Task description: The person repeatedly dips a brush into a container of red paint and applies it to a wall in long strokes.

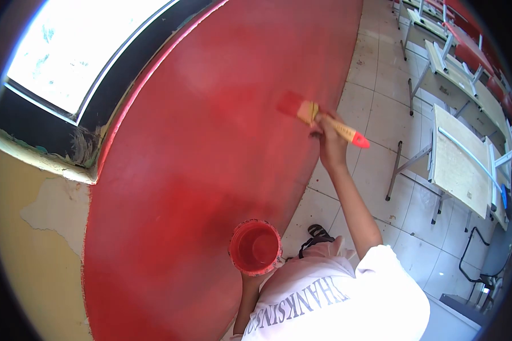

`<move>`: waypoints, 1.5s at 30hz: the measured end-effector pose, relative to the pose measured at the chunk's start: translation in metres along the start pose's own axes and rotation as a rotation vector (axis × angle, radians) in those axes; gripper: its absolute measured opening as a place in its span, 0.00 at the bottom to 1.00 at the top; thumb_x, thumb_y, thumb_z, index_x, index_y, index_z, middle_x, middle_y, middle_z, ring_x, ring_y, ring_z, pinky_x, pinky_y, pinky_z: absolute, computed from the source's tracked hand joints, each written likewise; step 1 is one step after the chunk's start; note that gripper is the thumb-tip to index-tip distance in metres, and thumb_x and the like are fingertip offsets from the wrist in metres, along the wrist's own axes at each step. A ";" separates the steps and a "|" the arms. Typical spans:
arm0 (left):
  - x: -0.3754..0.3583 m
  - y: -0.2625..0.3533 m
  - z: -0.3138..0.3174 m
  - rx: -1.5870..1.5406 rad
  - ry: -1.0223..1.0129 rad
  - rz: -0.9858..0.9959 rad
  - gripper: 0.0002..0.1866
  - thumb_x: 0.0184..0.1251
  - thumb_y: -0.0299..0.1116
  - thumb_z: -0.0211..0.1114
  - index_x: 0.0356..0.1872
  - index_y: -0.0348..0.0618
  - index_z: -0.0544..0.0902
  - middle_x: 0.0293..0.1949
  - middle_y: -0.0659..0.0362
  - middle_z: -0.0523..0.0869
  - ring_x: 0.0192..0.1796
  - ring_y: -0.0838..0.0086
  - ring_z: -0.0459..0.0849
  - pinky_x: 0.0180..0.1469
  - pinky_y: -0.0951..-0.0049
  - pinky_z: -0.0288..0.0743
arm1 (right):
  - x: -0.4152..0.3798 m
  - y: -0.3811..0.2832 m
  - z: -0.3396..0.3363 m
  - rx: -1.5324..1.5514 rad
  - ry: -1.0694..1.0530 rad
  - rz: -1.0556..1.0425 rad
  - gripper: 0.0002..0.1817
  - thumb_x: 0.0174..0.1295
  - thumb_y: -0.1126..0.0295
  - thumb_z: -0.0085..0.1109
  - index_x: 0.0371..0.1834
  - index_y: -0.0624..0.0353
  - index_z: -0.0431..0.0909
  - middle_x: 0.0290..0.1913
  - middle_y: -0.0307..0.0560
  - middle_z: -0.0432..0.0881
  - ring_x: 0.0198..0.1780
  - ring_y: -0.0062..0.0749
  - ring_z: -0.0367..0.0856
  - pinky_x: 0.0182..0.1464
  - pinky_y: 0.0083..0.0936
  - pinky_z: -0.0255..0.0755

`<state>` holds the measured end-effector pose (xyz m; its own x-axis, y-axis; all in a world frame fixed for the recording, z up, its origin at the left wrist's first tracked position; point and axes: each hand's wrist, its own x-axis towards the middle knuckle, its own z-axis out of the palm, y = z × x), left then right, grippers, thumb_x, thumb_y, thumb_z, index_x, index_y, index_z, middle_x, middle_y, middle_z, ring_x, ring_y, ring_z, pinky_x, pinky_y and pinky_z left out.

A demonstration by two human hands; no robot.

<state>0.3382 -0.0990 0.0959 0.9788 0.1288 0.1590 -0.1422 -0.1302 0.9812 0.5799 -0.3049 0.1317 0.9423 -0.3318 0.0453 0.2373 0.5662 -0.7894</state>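
Observation:
A paintbrush (347, 132) with a wooden handle and red tip is gripped in my right hand (331, 139). Its red-coated bristles point left and overlap the red painted wall (222, 142) in this view. Low in front of my body, my left hand (252, 281) holds a round paint container (255, 223) from beneath. Red paint coats the inside of that container, and its rim is smeared. Most of my left fingers are hidden behind it.
A dark-framed window (91, 108) is set at upper left, above a beige wall section (34, 250) with peeling paint. Tiled floor (375, 108) runs along the red wall. Desks (461, 162) with metal legs stand on the right, near a dark chair frame (466, 256).

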 end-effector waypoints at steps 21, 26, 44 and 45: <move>-0.004 0.004 0.013 0.029 0.056 -0.026 0.44 0.36 0.32 0.78 0.59 0.45 0.64 0.53 0.56 0.76 0.55 0.67 0.75 0.56 0.63 0.70 | 0.052 -0.029 0.068 0.113 -0.200 -0.036 0.20 0.57 0.67 0.56 0.52 0.61 0.69 0.44 0.44 0.76 0.42 0.24 0.77 0.33 0.21 0.74; 0.002 0.000 0.014 0.038 0.059 -0.053 0.44 0.36 0.31 0.78 0.59 0.45 0.64 0.53 0.56 0.76 0.55 0.67 0.75 0.56 0.63 0.71 | 0.044 0.029 0.020 0.056 -0.146 0.112 0.20 0.58 0.68 0.55 0.53 0.61 0.69 0.48 0.43 0.72 0.46 0.23 0.74 0.34 0.21 0.74; 0.024 0.010 0.029 0.058 0.054 -0.123 0.43 0.35 0.31 0.79 0.58 0.45 0.65 0.52 0.56 0.76 0.54 0.67 0.76 0.55 0.63 0.71 | -0.006 0.132 -0.118 -0.245 0.069 0.482 0.20 0.57 0.66 0.55 0.53 0.56 0.69 0.41 0.41 0.77 0.39 0.23 0.78 0.33 0.20 0.72; 0.023 0.008 0.031 0.059 0.059 -0.114 0.43 0.35 0.31 0.79 0.58 0.45 0.65 0.52 0.56 0.76 0.54 0.67 0.76 0.55 0.63 0.71 | -0.014 0.126 -0.132 -0.244 0.109 0.522 0.20 0.57 0.66 0.55 0.54 0.55 0.69 0.40 0.40 0.78 0.38 0.24 0.79 0.33 0.20 0.71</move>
<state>0.3639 -0.1273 0.1043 0.9776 0.2035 0.0542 -0.0195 -0.1688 0.9855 0.5657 -0.3281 -0.0491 0.8871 -0.1389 -0.4402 -0.3250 0.4894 -0.8093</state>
